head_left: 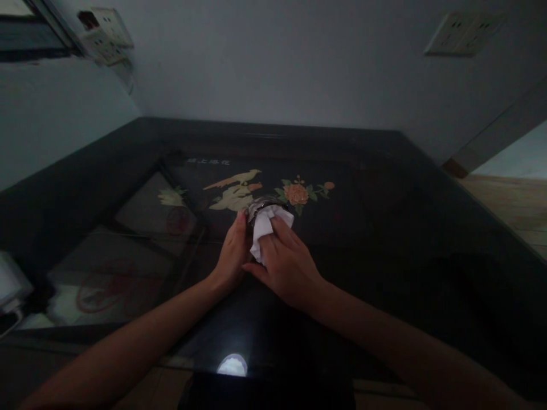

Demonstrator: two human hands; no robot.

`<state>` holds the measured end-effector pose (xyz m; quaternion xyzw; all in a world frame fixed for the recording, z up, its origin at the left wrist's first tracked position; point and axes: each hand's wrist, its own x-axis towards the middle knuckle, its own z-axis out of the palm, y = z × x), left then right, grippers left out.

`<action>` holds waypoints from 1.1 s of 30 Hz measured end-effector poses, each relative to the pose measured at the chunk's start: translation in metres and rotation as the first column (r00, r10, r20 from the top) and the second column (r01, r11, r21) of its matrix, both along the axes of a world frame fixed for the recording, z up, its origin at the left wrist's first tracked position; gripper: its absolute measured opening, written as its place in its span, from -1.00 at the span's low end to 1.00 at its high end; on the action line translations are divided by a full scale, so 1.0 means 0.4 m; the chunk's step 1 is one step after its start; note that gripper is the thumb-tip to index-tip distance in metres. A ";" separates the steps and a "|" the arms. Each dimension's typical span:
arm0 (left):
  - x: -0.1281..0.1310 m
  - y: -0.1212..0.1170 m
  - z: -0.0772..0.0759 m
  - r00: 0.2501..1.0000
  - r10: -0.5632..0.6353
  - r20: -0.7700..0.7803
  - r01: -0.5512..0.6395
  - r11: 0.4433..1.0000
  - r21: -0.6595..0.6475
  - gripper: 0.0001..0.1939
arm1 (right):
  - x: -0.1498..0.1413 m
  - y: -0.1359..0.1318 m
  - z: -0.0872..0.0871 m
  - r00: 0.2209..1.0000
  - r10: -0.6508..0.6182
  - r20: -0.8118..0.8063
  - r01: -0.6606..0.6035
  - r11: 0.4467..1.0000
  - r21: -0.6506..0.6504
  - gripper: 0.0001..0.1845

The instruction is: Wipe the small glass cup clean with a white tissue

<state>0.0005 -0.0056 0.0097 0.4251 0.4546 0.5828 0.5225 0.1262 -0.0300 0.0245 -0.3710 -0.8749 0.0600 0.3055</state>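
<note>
A white tissue or cloth (265,225) is bunched under the fingers of my right hand (290,265), which press it onto a shiny, rounded bowl-like thing (264,203). My left hand (234,250) grips that shiny thing from its left side, with the thumb up along its edge. Only its gleaming far rim shows; the cloth and both hands hide the remainder, so its exact kind is unclear. Both hands are near the middle of a glossy dark table (384,228), close to each other.
Painted flowers and a bird (239,179) decorate the tabletop, which mirrors a window and a lamp. A white object with a handle (12,285) stands at the left edge. Wall sockets (464,33) are at the back right, more (106,37) at the back left.
</note>
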 end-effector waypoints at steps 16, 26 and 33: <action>-0.002 0.016 0.004 0.983 -0.082 0.161 0.113 0.975 -0.192 -0.53 | 0.018 0.031 -0.001 0.943 -0.133 0.306 0.065 0.973 0.221 -0.36; 0.000 0.022 -0.001 0.966 -0.137 0.220 0.186 0.958 -0.218 -0.56 | 0.021 0.031 -0.022 0.959 -0.075 0.274 0.001 0.966 0.260 -0.64; -0.006 0.022 0.002 0.971 -0.136 0.199 0.185 0.949 -0.255 -0.61 | 0.011 0.027 -0.029 0.925 -0.220 0.309 0.149 0.960 0.237 -0.61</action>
